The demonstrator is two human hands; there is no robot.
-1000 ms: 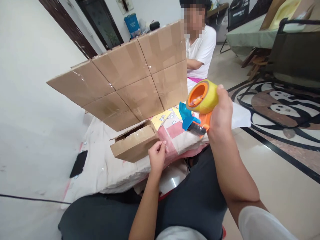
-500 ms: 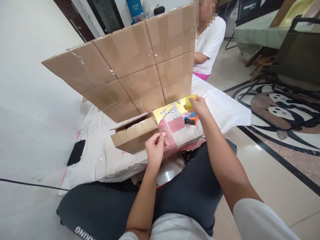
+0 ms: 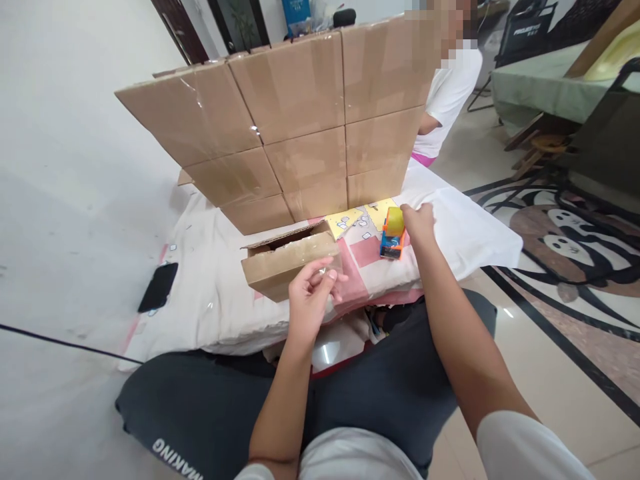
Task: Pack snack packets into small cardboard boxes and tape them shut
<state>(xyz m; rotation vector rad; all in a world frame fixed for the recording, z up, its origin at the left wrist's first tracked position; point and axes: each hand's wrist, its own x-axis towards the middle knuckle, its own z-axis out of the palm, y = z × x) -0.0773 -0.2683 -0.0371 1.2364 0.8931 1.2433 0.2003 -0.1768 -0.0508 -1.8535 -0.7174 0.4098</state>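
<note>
My left hand [image 3: 313,290] is in front of a small cardboard box [image 3: 287,263], thumb and fingers closed on a piece of clear tape [image 3: 331,265] that is hard to see. The box has an open slot along its top. To the right, a tape dispenser [image 3: 393,243] in blue and orange with a yellow roll stands on the cloth. My right hand [image 3: 420,221] is at its right side, fingers apart, the thumb side close to the roll; whether it touches is unclear.
A large upright cardboard grid [image 3: 305,127] stands behind the box. A black phone [image 3: 158,287] lies at the left of the cloth-covered table [image 3: 210,287]. Another person [image 3: 450,100] in a white shirt sits beyond the cardboard, at the right.
My right hand has set the tape dispenser down on the cloth and loosened its grip. My left hand's fingers have spread slightly near the box corner. The view has shifted.
</note>
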